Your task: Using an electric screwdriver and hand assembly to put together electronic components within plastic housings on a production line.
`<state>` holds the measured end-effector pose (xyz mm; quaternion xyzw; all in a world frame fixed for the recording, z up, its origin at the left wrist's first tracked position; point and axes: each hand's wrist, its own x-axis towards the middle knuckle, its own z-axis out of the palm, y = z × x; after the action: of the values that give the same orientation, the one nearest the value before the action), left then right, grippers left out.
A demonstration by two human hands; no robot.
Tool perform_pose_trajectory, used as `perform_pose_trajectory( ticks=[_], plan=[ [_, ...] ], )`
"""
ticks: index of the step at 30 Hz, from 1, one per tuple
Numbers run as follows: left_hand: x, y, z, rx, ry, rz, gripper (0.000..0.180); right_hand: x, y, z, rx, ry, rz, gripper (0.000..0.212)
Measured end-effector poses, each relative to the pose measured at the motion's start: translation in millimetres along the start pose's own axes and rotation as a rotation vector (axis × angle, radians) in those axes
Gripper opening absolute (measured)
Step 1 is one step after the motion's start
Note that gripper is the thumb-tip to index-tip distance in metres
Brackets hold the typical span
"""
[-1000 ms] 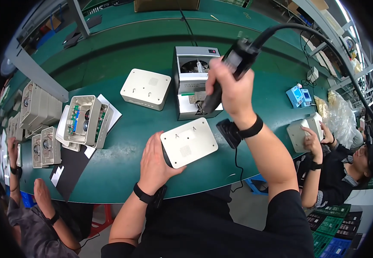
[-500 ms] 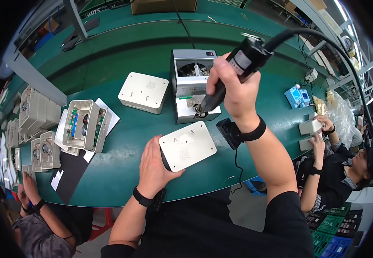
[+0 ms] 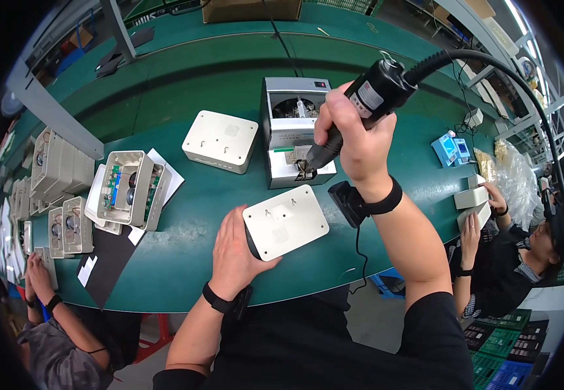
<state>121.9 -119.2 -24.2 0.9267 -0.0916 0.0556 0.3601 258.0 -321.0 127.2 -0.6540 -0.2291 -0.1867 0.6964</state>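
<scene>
My right hand (image 3: 358, 140) is wrapped round a black electric screwdriver (image 3: 373, 91), tilted so its tip points down at the front of a grey screw feeder (image 3: 295, 127). The tip meets the feeder's outlet; whether a screw is on it is too small to tell. With my left hand (image 3: 232, 250) I hold a cream plastic housing (image 3: 286, 227) by its left side, thumb along the near edge. Its back faces up, with corner screw holes and keyhole slots. Beyond it lies a second cream housing (image 3: 220, 140), also back up, touched by neither hand.
Open housings with circuit boards (image 3: 124, 188) and stacked shells (image 3: 58, 166) stand at left, by a black sheet (image 3: 108, 263). A small blue device (image 3: 451, 151) sits at right. The screwdriver's cable (image 3: 522, 68) arches overhead. Co-workers handle parts on both sides.
The screwdriver tip has shifted slightly at the feeder's outlet. My left hand and the housing keep their place. At right, a co-worker's hand has moved onto a cream part.
</scene>
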Motion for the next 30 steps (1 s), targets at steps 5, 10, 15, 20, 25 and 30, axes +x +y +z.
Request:
perform_pose_trajectory(
  ticks=[5, 10, 15, 20, 25, 30],
  plan=[
    [-3, -1, 0, 0.003, 0.008, 0.001, 0.11, -12, -12, -4, -0.009, -0.045, 0.135, 0.018],
    [0, -1, 0, -0.019, 0.004, -0.004, 0.109, -54, -35, -22, 0.141, -0.007, 0.182, 0.025],
    [0, -2, -1, -0.005, 0.008, 0.0, 0.109, -80, -46, -30, 0.173, -0.102, 0.148, 0.037],
    [0, 0, -1, -0.015, 0.002, -0.01, 0.109, -92, -46, -31, 0.153, -0.108, 0.182, 0.043],
    [-2, 1, -1, -0.019, -0.002, -0.013, 0.11, -101, -33, -29, 0.108, -0.116, 0.163, 0.042],
    [0, 3, -3, -0.024, -0.019, -0.033, 0.111, -117, 3, -32, -0.011, -0.13, 0.136, 0.038]
  ],
)
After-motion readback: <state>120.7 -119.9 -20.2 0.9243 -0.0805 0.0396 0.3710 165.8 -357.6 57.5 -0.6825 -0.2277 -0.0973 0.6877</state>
